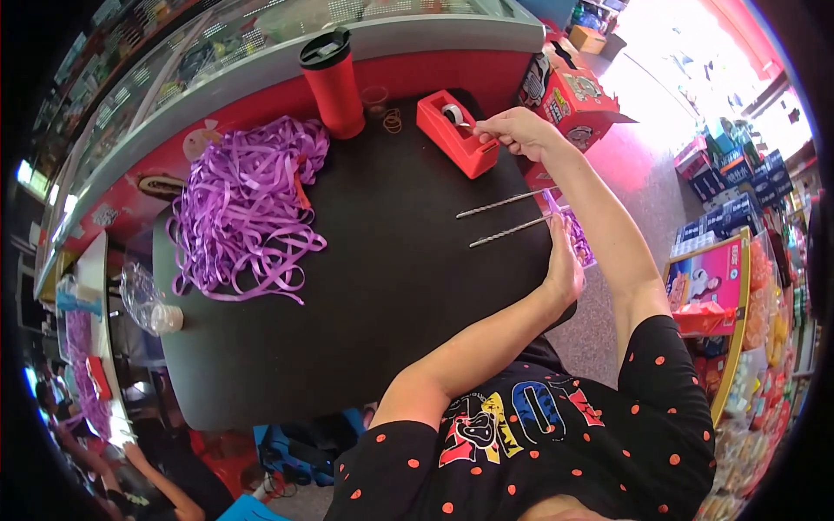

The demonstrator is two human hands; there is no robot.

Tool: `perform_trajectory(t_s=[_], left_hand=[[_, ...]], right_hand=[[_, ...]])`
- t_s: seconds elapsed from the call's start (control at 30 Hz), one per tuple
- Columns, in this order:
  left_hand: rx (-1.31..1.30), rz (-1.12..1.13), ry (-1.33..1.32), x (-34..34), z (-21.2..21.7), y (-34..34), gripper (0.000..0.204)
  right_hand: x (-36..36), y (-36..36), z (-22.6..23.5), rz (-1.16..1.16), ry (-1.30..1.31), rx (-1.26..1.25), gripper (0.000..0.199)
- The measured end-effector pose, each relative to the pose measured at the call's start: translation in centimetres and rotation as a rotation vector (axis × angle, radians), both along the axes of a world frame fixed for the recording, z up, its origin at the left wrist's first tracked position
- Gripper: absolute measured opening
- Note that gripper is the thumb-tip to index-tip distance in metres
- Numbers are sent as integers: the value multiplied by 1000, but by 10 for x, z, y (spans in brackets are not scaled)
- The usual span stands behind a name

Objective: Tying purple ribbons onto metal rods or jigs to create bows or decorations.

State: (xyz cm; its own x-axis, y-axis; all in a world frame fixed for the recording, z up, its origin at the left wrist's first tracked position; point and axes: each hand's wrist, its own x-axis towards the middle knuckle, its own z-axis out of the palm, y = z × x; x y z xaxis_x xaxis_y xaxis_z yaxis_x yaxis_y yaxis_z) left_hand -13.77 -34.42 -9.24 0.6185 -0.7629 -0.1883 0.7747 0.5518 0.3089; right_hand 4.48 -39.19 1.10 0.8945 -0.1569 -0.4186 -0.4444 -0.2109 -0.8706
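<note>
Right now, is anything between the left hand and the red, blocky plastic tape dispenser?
Yes: a thin, twisted silvery metal rod, the farther of two, crosses the straight line from the left hand to the dispenser. I can't tell whether it touches the rounded black tabletop.

On table (347, 330): ribbon heap (248, 200) left, tape dispenser (443, 139) right, tumbler (337, 97) between; 2 rods (500, 204) before dispenser.
</note>
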Motion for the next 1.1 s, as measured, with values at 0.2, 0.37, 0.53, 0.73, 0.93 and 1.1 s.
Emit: perform_trajectory(t_s=[0.2,0.37,0.53,0.73,0.93,1.1], left_hand=[[-56,-29,40,-1,2,1,86],[36,2,32,-2,5,1,97],[52,-11,16,-1,-3,0,102],[105,2,-27,1,9,6,99],[27,-38,-22,2,21,13,86],[-22,20,20,1,20,12,76]], right_hand=[[8,-4,-11,-33,71,4,16],[9,-5,-3,2,42,58,19],[4,-6,14,18,21,231,14],[-30,-9,8,52,-50,283,15],[-46,-13,-21,8,-82,371,15],[-51,-13,-35,-49,-71,432,13]])
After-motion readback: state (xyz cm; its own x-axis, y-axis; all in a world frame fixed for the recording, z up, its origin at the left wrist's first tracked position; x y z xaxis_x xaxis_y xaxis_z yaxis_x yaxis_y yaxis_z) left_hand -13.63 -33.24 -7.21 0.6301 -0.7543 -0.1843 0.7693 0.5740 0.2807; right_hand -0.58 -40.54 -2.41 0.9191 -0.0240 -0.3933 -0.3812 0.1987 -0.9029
